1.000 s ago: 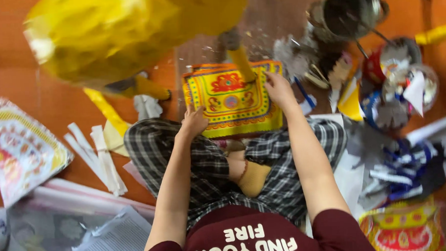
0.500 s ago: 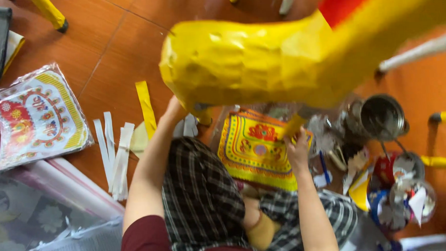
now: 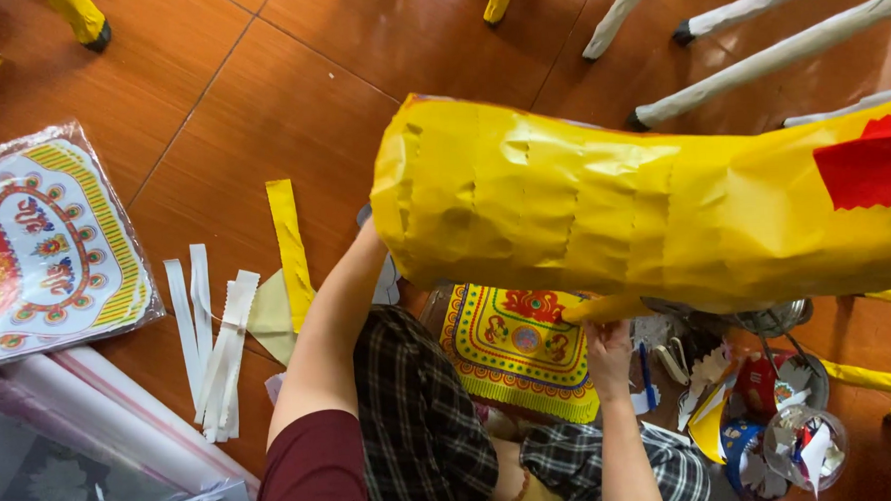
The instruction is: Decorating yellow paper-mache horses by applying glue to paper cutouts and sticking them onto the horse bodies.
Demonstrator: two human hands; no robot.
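The person is lifting a big yellow paper-covered hollow form (image 3: 604, 213), shaped like a fat limb or body, so that it is hanging above their lap and filling the middle and right of the view. The left hand (image 3: 369, 224) is reaching up to its near left end, mostly hidden behind the paper; whether those fingers are clenched cannot be told. The right hand (image 3: 608, 342) is rising to the underside, fingers curling around a narrow yellow stub (image 3: 608, 308) that juts from the form.

Judging from the surface, the yellow skin is already on, creased in overlapping bands, and a red zigzag-edged paper patch (image 3: 878, 166) is sitting at the far right. The ornate yellow-and-red printed sheet (image 3: 515, 343) is lying unused on the floor under the form, so decoration seems only begun.

The work is happening on a reddish-brown tiled floor (image 3: 258, 88). White paper strips (image 3: 214, 341) and a yellow strip (image 3: 290, 242) are lying to the left, beside a bagged printed panel (image 3: 45, 248). Tubs of scraps (image 3: 774, 437) are crowding the near right; paper-wrapped legs (image 3: 758, 56) are standing at the far right.
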